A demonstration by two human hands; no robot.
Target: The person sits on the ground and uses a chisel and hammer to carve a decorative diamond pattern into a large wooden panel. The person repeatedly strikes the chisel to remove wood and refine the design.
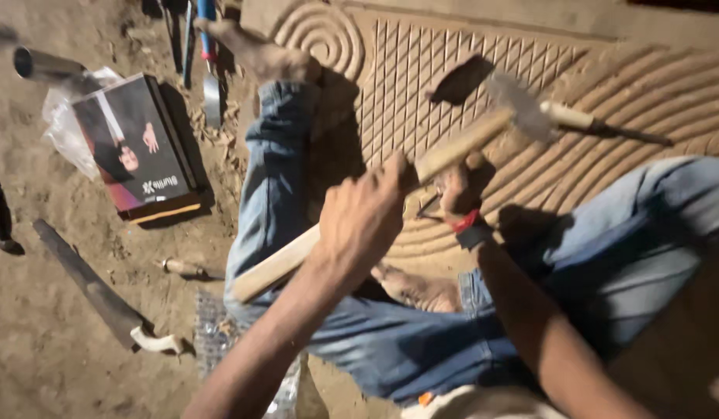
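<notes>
1. Your left hand (359,221) is closed in a fist around one long pale wooden hammer handle (375,203), which runs from low on the left up to a blurred metal hammer head (522,109) above the carving.
2. Your right hand (459,190) sits just beside the left, a red band at its wrist; its fingers curl round one thin dark chisel (429,206) whose tip meets the wood (the grip is partly hidden, but it reads as closed).
3. Under both hands lies one large carved wooden panel (453,70) with a criss-cross lattice, curved ridges and a spiral at its upper left corner.
4. Your two legs in blue jeans (274,178) straddle the panel, and one bare foot (258,50) rests near the spiral.
5. On the sandy ground to the left you have one dark book-shaped box (134,147) on clear plastic, one handsaw with a pale handle (103,299), and one small wooden-handled tool (181,268).
6. A second wooden-handled tool (600,124) lies on the panel at right, well apart from your hands.
</notes>
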